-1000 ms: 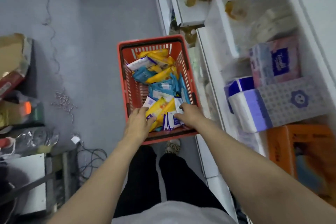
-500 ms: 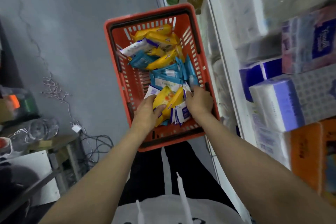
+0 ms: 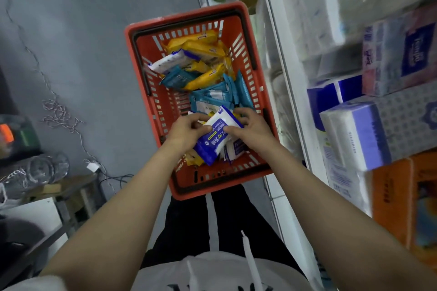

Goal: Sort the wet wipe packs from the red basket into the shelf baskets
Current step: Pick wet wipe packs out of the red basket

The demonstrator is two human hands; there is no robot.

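A red basket (image 3: 142,71) stands on the floor in front of me, holding several yellow wipe packs (image 3: 203,47), teal packs (image 3: 212,98) and blue-and-white packs. Both hands are over its near end. My left hand (image 3: 184,132) and my right hand (image 3: 250,129) together hold one blue-and-white wipe pack (image 3: 216,137), lifted just above the pile, pinched at its left and right sides. More blue-and-white packs (image 3: 236,150) lie under it.
White shelving (image 3: 283,73) runs along the right, stocked with tissue packs (image 3: 354,134), a purple box (image 3: 399,54) and an orange box (image 3: 397,203). Cables (image 3: 59,111) trail over the grey floor at left, beside a low table with clutter (image 3: 35,172).
Both hands were digging among the yellow and white packs at the basket's near end; now they have come together and lifted one blue-and-white pack. The camera has moved closer to the basket.
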